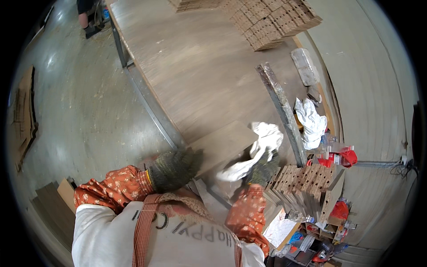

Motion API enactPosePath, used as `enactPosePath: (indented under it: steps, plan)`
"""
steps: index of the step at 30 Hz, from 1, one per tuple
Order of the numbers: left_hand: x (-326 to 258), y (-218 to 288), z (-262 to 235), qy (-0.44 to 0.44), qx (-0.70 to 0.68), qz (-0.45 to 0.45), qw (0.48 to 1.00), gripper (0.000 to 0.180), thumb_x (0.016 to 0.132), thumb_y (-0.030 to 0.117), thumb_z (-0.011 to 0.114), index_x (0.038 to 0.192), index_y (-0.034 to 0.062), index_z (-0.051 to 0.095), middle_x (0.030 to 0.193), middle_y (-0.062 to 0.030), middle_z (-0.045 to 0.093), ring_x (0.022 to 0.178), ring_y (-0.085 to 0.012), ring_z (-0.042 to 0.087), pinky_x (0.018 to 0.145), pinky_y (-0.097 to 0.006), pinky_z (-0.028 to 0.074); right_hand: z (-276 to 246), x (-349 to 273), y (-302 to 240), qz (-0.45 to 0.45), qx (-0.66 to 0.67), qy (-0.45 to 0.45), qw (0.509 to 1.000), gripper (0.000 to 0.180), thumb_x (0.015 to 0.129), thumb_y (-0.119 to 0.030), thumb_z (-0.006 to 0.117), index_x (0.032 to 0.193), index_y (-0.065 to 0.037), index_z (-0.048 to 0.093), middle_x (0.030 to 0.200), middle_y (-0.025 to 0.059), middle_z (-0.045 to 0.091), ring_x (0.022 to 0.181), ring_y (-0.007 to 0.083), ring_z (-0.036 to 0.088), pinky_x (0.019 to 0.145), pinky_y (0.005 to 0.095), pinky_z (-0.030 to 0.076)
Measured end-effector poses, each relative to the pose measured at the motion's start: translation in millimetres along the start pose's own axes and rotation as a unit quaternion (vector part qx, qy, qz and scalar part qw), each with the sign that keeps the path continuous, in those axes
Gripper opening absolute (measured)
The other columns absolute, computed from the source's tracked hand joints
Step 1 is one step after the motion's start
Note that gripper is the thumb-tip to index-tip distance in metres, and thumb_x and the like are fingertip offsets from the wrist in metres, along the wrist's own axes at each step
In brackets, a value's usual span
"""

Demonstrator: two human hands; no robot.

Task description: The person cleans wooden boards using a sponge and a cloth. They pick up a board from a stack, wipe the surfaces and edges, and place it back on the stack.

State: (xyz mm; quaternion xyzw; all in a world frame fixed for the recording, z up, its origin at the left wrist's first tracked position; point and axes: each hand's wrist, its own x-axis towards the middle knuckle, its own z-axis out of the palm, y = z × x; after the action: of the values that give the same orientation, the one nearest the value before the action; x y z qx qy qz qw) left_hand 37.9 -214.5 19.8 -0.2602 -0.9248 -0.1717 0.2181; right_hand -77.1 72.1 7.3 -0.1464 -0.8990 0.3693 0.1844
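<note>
A flat grey-brown board (pixel 227 143) lies tilted across the near part of the table, in front of my body. My left hand (pixel 175 170), in a dark knitted glove, is closed round the board's left end. A crumpled white cloth (pixel 267 137) is in my right hand (pixel 263 169), which wears the same kind of glove. The cloth touches or overlaps the board's right end, and part of it hangs to the left. Some of the right fingers are hidden behind the cloth.
Drilled boards (pixel 302 182) stand in a row at my right; more stacks (pixel 271 22) sit at the far end. A long worn bar (pixel 282 111) lies on the table's right side. Beyond it are another white cloth (pixel 310 122) and bottles. A person's leg (pixel 84 20) shows far left.
</note>
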Motion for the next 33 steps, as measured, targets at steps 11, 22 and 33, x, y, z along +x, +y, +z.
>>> enactPosePath:
  steps: [11,22,33]
  plan:
    - [-7.1,-45.2,29.1,0.060,-0.161,-0.115,0.978,0.049,0.076,0.020,0.068,0.123,0.0068,0.061,0.090,-0.0123,0.067,0.073,-0.0328,0.058,0.068,-0.045,0.046,-110.2,-119.1,-30.8,-0.091,-0.025,-0.274,0.957,0.029,0.083,-0.012,0.065,0.111,-0.010,0.063,0.107,0.0148,0.065,0.098,0.0328,0.063,0.085,0.0404,0.051]
    - [74.6,-1.8,-14.9,0.107,-0.176,-0.220,0.954,0.015,0.089,0.012,0.064,0.098,0.0016,0.068,0.085,-0.0145,0.068,0.073,-0.0242,0.064,0.068,-0.037,0.050,-270.7,-132.3,54.1,-0.067,-0.119,0.074,0.988,0.021,0.083,-0.009,0.068,0.103,-0.006,0.063,0.100,0.0123,0.068,0.089,0.0257,0.066,0.077,0.0344,0.054]
    - [211.4,182.9,-42.8,0.173,-0.152,0.168,0.959,0.073,0.072,0.029,0.080,0.134,0.0030,0.051,0.140,-0.0234,0.046,0.136,-0.0379,0.037,0.111,-0.050,0.027,-265.8,-63.3,187.8,-0.146,-0.287,0.059,0.945,0.043,0.077,-0.019,0.070,0.119,-0.012,0.060,0.114,0.0156,0.063,0.098,0.0354,0.063,0.084,0.0403,0.053]
